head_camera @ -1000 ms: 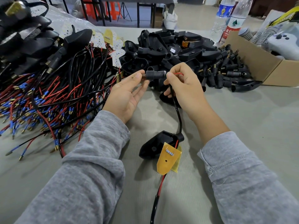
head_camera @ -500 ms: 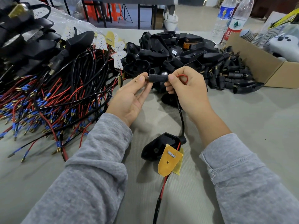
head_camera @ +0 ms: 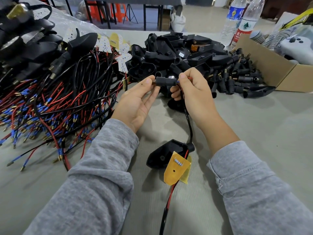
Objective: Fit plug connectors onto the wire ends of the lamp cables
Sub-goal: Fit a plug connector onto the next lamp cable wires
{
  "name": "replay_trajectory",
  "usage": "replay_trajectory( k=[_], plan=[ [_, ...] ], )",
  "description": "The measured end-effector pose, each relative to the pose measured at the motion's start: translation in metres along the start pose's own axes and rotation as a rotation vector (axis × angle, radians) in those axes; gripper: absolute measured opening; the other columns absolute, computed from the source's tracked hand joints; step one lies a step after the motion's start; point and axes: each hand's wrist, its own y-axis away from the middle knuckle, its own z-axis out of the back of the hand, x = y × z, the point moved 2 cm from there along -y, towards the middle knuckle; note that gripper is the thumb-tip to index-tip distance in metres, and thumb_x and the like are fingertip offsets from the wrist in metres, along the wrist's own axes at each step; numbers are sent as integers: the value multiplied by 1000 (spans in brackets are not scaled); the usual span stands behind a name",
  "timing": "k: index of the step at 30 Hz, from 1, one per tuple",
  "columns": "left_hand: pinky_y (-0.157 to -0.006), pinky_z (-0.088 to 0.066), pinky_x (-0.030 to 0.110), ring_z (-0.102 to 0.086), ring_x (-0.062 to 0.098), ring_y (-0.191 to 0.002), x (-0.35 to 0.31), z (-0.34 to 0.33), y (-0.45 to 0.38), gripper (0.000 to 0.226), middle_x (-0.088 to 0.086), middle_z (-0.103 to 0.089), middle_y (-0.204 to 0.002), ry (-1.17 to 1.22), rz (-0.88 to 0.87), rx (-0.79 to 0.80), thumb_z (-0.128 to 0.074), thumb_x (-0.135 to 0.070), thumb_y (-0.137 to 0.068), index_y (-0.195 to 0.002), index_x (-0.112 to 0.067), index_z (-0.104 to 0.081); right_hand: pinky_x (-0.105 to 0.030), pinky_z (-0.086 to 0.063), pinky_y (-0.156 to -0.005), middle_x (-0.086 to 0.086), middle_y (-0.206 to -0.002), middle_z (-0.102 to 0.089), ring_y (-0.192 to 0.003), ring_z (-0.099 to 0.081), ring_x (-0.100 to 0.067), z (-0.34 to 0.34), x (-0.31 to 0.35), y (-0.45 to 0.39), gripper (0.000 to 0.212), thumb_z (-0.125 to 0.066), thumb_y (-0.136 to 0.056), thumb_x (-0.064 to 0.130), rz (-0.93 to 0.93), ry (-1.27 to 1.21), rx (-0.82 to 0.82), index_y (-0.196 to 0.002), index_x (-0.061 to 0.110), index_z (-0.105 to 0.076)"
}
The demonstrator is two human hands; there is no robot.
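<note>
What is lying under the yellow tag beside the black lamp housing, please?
Under the yellow tag a second yellow piece sticks out, and a red and black cable emerges below. The join beneath is hidden.

The red label on the clear bottle shows white Chinese characters, cut off and too small to read surely. The blue label on the second bottle is blurred.
</note>
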Motion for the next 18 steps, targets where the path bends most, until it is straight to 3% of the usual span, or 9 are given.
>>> replay_trajectory(
  k=[4, 11, 18],
  plan=[
    [-68, -56, 18, -72, 8, -76, -1, 1, -1, 14, 3, -74, -80, 7, -10, -9, -57, -3, -94, -91, -4, -70, -27, -54, -67, -2, -82, -63, -69, -62, -12, 3, -1, -1, 15, -50, -100, 15, -8, 1, -68, -85, 15, -51],
    [-69, -55, 18, -72, 11, -81, 1, 4, -2, 17, 5, -75, -84, -50, -32, -22, -60, -4, -93, -84, -6, -74, -27, -58, -67, -3, -77, -64, -64, -64, -7, 3, -2, 0, 12, -57, -97, 13, 41, 41, -104, -87, 7, -59],
    [-68, -55, 18, -72, 10, -77, 0, 4, -2, 12, 3, -75, -80, -27, -22, -42, -59, -4, -93, -90, -4, -71, -29, -53, -61, -4, -74, -61, -63, -60, -17, 3, 2, -1, 27, -41, -105, 20, -45, -201, -109, -84, 10, -55]
  ],
)
